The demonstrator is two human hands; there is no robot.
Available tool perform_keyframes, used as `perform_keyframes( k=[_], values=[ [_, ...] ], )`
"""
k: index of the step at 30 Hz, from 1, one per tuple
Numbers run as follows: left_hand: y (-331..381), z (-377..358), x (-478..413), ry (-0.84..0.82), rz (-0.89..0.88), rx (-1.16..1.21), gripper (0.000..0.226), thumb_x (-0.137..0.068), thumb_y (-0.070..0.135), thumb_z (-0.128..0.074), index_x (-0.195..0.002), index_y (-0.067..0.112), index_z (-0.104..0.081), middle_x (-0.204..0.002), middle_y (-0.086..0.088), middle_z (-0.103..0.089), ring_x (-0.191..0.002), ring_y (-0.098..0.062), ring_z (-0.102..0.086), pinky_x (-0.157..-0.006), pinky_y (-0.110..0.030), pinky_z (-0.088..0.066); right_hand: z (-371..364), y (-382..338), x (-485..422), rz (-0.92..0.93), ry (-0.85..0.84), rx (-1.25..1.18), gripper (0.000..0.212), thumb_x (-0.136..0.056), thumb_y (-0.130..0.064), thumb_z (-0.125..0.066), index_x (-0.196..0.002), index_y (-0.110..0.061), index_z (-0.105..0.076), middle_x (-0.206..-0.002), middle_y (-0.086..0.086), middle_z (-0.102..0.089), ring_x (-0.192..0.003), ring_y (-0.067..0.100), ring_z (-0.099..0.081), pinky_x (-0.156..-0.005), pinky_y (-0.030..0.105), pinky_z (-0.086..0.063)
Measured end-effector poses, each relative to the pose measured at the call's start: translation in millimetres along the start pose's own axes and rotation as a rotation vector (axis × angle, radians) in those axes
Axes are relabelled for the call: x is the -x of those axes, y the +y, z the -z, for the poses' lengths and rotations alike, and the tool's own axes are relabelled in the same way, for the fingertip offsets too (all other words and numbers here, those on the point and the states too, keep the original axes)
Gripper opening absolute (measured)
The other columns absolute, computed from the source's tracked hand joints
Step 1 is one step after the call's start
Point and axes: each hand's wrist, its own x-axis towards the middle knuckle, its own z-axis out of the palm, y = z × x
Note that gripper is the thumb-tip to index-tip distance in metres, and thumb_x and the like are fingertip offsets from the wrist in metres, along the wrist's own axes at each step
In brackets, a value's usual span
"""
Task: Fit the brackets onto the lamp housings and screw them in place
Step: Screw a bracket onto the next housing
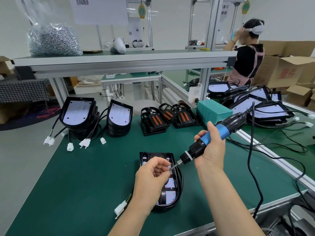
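A black lamp housing (172,186) with a bracket fitted on it lies on the green bench in front of me, partly hidden by my left hand (151,176). That hand hovers over it with fingers curled, pinching a small screw (168,170) against the driver's bit. My right hand (211,149) grips a blue and black electric screwdriver (209,138), tilted down to the left with its tip at the screw. Two stacks of lamp housings (78,114) (120,120) stand at the back left. Black brackets with orange strips (154,121) are stacked at the back centre.
A teal power box (211,112) sits behind the screwdriver; its black cable (252,150) loops down the right side. More housings (265,106) pile up at the right. A bag of screws (54,40) lies on the upper shelf. A person (245,53) stands far right.
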Motion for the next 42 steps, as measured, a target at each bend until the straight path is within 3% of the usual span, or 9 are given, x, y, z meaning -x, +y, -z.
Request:
perform_keyframes(
  k=[6, 10, 15, 22, 32, 35, 38, 40, 42],
  values=[
    [-1.8, -7.1, 11.2, 0.14, -0.288, -0.26, 0.034, -0.081, -0.013, -0.067, -0.083, 0.022, -0.067, -0.081, 0.019, -0.064, -0.078, -0.005, -0.06, -0.072, -0.008, -0.043, -4.8, 0.3, 3.2, 0.057, 0.092, 0.065, 0.021, -0.088, -0.023, -0.074, -0.101, -0.023, -0.058, -0.06, -0.003, -0.059, -0.051, 0.014, -0.058, -0.056, 0.025, -0.05],
    [-4.8, -8.8, 14.2, 0.226, -0.425, -0.35, 0.034, -0.079, -0.016, -0.068, -0.083, 0.018, -0.065, -0.084, 0.018, -0.06, -0.081, -0.004, -0.059, -0.073, -0.006, -0.041, -3.2, 1.8, 4.5, 0.04, 0.182, 0.095, 0.022, -0.087, -0.026, -0.074, -0.102, -0.026, -0.058, -0.057, -0.006, -0.061, -0.051, 0.013, -0.062, -0.055, 0.022, -0.049],
    [-8.8, -7.7, 15.0, 0.285, -0.516, -0.426, 0.032, -0.08, -0.015, -0.07, -0.086, 0.016, -0.066, -0.084, 0.016, -0.059, -0.08, -0.005, -0.057, -0.074, -0.01, -0.042, -2.0, 3.8, 8.0, -0.03, 0.221, 0.084, 0.03, -0.087, -0.027, -0.074, -0.113, -0.025, -0.059, -0.06, -0.007, -0.062, -0.052, 0.01, -0.064, -0.061, 0.028, -0.048],
    [-14.8, -7.6, 14.8, 0.362, -0.652, -0.518, 0.014, -0.086, -0.002, -0.063, -0.089, 0.011, -0.066, -0.083, 0.006, -0.059, -0.076, -0.015, -0.056, -0.076, -0.019, -0.043, -7.3, 5.2, 10.6, -0.024, 0.229, 0.101, 0.025, -0.087, -0.026, -0.074, -0.105, -0.028, -0.057, -0.057, -0.007, -0.063, -0.051, 0.011, -0.064, -0.06, 0.028, -0.049],
    [-17.4, -3.5, 9.0, 0.301, -0.505, -0.423, 0.036, -0.076, -0.011, -0.077, -0.099, 0.016, -0.068, -0.094, 0.016, -0.064, -0.092, 0.003, -0.059, -0.086, -0.004, -0.041, -18.1, 2.0, 12.1, 0.008, 0.19, 0.073, 0.022, -0.087, -0.022, -0.074, -0.102, -0.025, -0.058, -0.059, -0.003, -0.061, -0.05, 0.013, -0.061, -0.05, 0.02, -0.049],
    [-17.7, 0.3, 10.4, 0.293, -0.488, -0.413, 0.04, -0.076, -0.003, -0.078, -0.104, 0.024, -0.065, -0.099, 0.021, -0.061, -0.097, 0.003, -0.059, -0.089, -0.004, -0.04, -22.2, 0.3, 12.0, 0.009, 0.175, 0.065, 0.025, -0.087, -0.022, -0.074, -0.106, -0.023, -0.059, -0.059, -0.003, -0.061, -0.05, 0.013, -0.061, -0.049, 0.019, -0.049],
    [-20.7, 15.2, 6.6, 0.357, -0.471, -0.449, 0.033, -0.078, 0.019, -0.071, -0.107, 0.029, -0.059, -0.105, 0.019, -0.056, -0.103, -0.004, -0.057, -0.093, -0.017, -0.041, -25.0, -0.8, 10.9, 0.029, 0.136, 0.078, 0.03, -0.088, -0.022, -0.074, -0.113, -0.022, -0.059, -0.067, 0.0, -0.061, -0.059, 0.017, -0.061, -0.056, 0.023, -0.051],
    [-25.8, 30.8, -5.4, 0.427, -0.28, -0.439, 0.024, -0.083, 0.028, -0.068, -0.104, 0.027, -0.057, -0.103, 0.015, -0.054, -0.102, -0.012, -0.054, -0.09, -0.027, -0.042, -26.3, 0.2, 10.8, 0.047, 0.096, 0.108, 0.027, -0.089, -0.021, -0.073, -0.112, -0.022, -0.059, -0.072, 0.001, -0.06, -0.061, 0.018, -0.061, -0.06, 0.026, -0.051],
    [-30.3, 46.1, -23.5, 0.38, 0.039, -0.439, 0.026, -0.085, 0.042, -0.069, -0.098, 0.023, -0.057, -0.099, 0.01, -0.056, -0.101, -0.018, -0.055, -0.087, -0.034, -0.044, -28.5, 3.3, 12.5, 0.072, 0.05, 0.141, 0.021, -0.089, -0.019, -0.073, -0.105, -0.021, -0.058, -0.077, 0.003, -0.059, -0.061, 0.017, -0.059, -0.056, 0.026, -0.051]
  ],
)
